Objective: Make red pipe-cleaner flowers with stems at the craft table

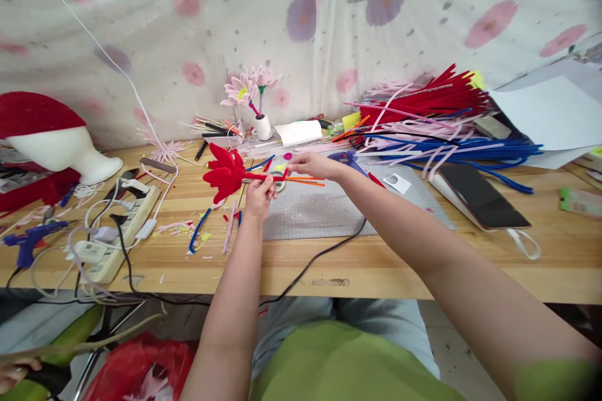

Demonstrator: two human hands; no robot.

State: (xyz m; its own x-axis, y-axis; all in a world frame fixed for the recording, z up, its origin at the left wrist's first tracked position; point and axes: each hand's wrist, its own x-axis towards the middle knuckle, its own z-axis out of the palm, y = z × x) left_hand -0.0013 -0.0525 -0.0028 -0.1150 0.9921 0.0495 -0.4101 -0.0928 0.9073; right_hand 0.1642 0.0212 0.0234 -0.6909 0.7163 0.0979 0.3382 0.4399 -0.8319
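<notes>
A red pipe-cleaner flower (pixel 224 174) lies sideways in the air above the work surface, its petals pointing left. My left hand (pixel 261 197) is closed round its stem, just right of the petals. Thin orange sticks (pixel 305 181) stick out to the right from the stem. My right hand (pixel 308 166) pinches the end of a red pipe cleaner (pixel 285 173) that runs up from the stem. Beneath the hands is a grey cutting mat (pixel 320 213). A roll of tape (pixel 279 184) shows partly behind the stem.
A purple glue gun (pixel 350 160) lies behind my right forearm. Bundles of red pipe cleaners (pixel 423 100) and blue ones (pixel 484 149) are at back right, near a phone (pixel 484 194). A power strip (pixel 125 232) and another glue gun (pixel 35 241) are left. Another person's hand (pixel 16 373) shows lower left.
</notes>
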